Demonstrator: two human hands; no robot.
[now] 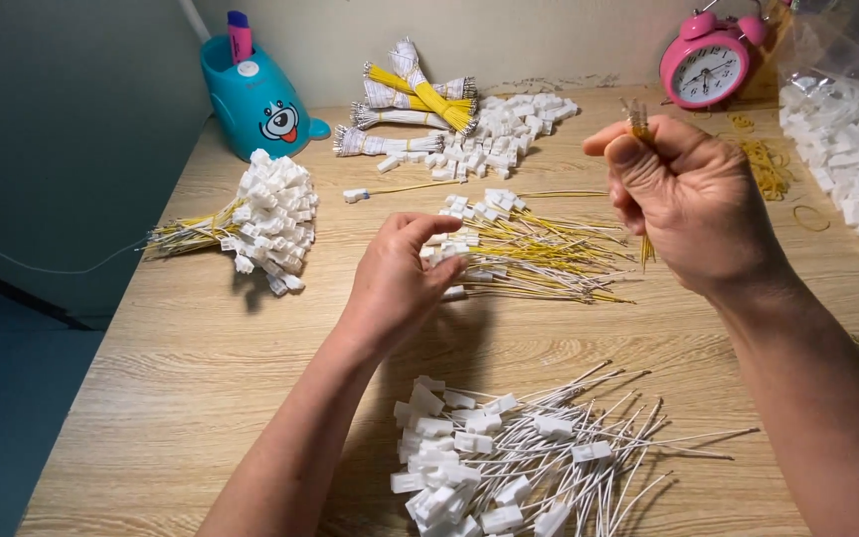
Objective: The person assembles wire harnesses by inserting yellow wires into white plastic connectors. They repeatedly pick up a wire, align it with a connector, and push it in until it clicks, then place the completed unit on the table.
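Wooden tabletop [201, 378], pale and grained, filling nearly the whole view from above, set against a plain wall.

Across its middle, a loose pile of yellow wires [539, 254] with white plastic connectors on their left ends, fanned out flat, seemingly so single leads can be picked off. Left hand [395, 283] resting on the near left edge of that pile, fingers curled down and pinching at the connector ends; exactly what is caught between the fingertips hidden by the hand itself. Right hand [688, 204] raised just above the table to the right of the pile, closed in a fist around a small upright bunch of yellow wires [640, 129], metal tips poking out above the thumb, tails hanging below the palm.

Nearest the viewer, a second heap of white wires [519, 457] with white connectors, kept apart from the yellow ones. At left, a bound sheaf of finished yellow leads [270, 224], connectors bunched into a white head. At the back, tied bundles [415, 99] beside loose white connectors [509, 124].

Far right, a clear plastic bag of white connectors [847, 149], half out of frame. Back left, a teal pen holder [256, 99] with a cartoon dog face. Back right, a pink twin-bell alarm clock [708, 62]. Beside it, scattered yellow rubber bands [768, 164].
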